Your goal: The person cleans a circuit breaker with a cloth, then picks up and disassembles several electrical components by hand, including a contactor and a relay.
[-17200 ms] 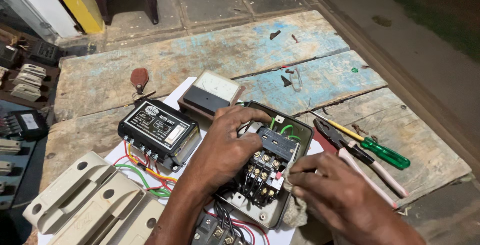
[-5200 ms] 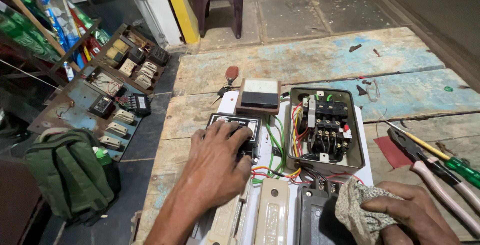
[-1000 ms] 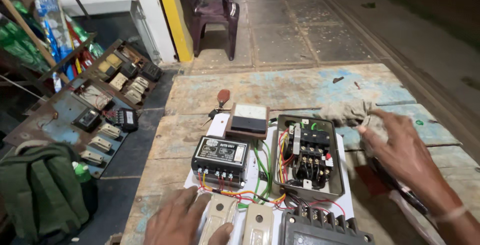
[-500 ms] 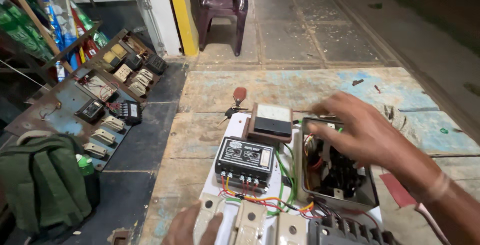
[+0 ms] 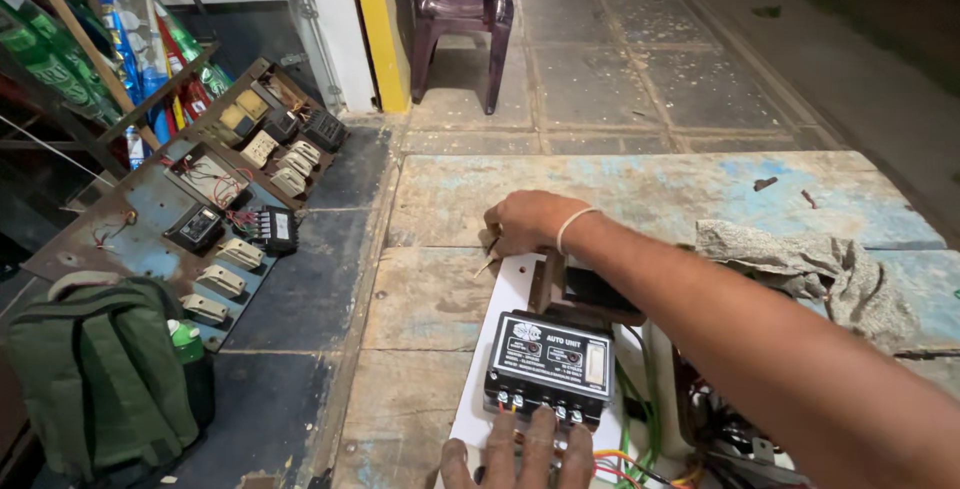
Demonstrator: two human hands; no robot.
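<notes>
**Worn bench, black control unit under both hands**

Paving slabs outside; weathered plank table with flaking blue paint [image 5: 650, 189].

Leaning beside it, a rusty blue metal panel of mounted switches and meters [image 5: 200, 219], with a green fabric backpack [image 5: 100, 379] below it.

On the table:
- A crumpled grey rag [image 5: 810, 264] lies at the right.
- A white flat board [image 5: 505, 294] carries a black rectangular control unit with a printed face [image 5: 550, 364].
- Red, yellow and green wires run from the unit's near edge.

Left hand [image 5: 530, 449]: fingers spread flat, tips touching the unit's terminal row.

Right hand [image 5: 525, 224]: reached across to the board's far corner, fingers curled. A thin metal tip [image 5: 488, 265] pokes out below. Whether it is gripped, I cannot tell.

Judgement: a steady-and-fetch step. Lifting the thin piece calls for a firm pinch, with the forearm kept clear of the wiring.
</notes>
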